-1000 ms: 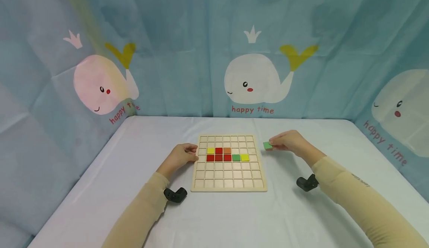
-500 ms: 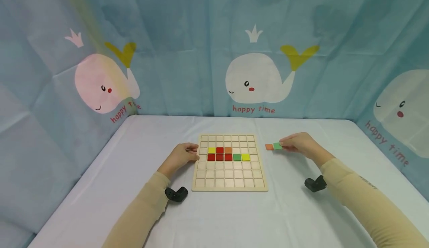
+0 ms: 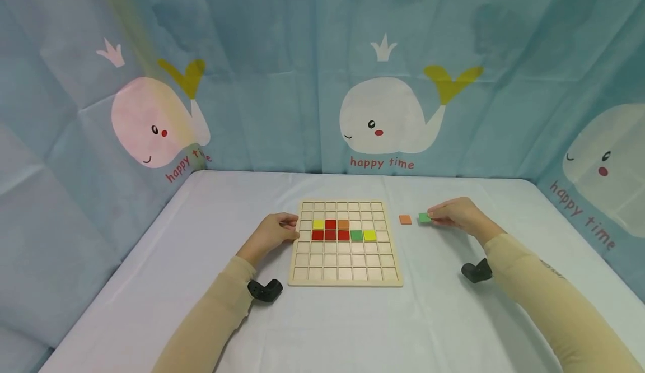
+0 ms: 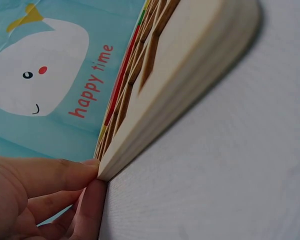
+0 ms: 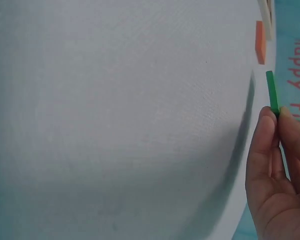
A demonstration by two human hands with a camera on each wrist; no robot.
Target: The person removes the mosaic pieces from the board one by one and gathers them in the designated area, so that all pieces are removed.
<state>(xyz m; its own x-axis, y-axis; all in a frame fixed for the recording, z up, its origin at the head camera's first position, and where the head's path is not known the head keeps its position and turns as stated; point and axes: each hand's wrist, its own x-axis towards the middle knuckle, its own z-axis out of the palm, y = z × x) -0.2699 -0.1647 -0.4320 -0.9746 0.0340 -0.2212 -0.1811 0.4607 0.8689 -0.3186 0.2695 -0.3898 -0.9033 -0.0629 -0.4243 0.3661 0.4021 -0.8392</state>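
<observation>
A light wooden grid board [image 3: 336, 272] lies flat on the white table. Its cells hold several red tiles, two yellow ones, an orange tile [image 3: 342, 224] and a green tile [image 3: 356, 235]. At the board's left edge, my left hand [image 3: 270, 234] grips the rim between thumb and finger; the left wrist view shows the fingertips [image 4: 92, 165] right on the wooden edge [image 4: 165, 110]. To the right of the board, my right hand [image 3: 461, 215] pinches another green tile [image 3: 424, 217] by one side. In the right wrist view this green square [image 5: 272, 92] stands out past the fingertips, above the cloth.
A loose orange tile [image 3: 405, 219] lies on the table between the board and the right hand. Black wrist devices [image 3: 265, 290] sit below both wrists. Behind the table [image 3: 332, 328] hangs a blue curtain [image 3: 262, 110] printed with whales.
My right hand has moved right with the green tile, away from the board, bringing the loose orange tile into full view. My left hand has stayed at the board's edge.
</observation>
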